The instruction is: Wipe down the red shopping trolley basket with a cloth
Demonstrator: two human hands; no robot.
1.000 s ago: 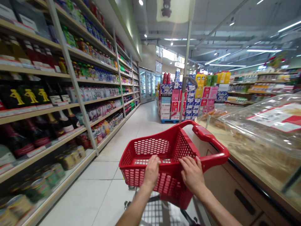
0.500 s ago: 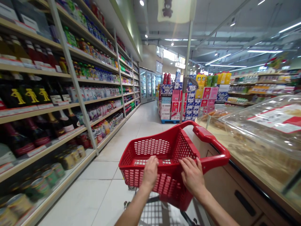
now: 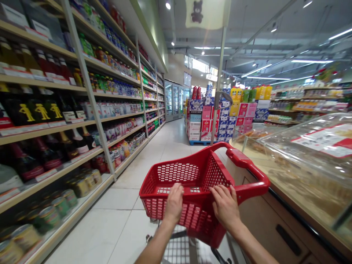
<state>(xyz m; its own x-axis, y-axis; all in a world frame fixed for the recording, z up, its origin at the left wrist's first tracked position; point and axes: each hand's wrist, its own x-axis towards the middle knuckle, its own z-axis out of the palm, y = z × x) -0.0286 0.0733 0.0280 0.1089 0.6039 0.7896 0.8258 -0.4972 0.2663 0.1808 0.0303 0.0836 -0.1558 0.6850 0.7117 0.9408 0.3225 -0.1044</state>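
L hand lies over the near side of the red cart, fingers bent in over the rim. Can't tell if it grips tight, b/c the palm & thumb are hidden. R hand is on the same rim, closer to the handle, fingers over the top, thumb next to them. Can't tell how hard that one holds either.

What's new: L hand slides a tiny bit along the rim, away from R hand. R hand stays abt where it was. The cart hardly moves in the view. So prob just a small shift of touch, w/ both hands still on the cart's side & none on the handle.

The cart is right in front, on the white floor. Just past its handle, on the R, is a counter w/ clear plastic tubs on top. Big shelves w/ bottles & cans run down the L. Ahead: a pile of boxes, then fridges way back.
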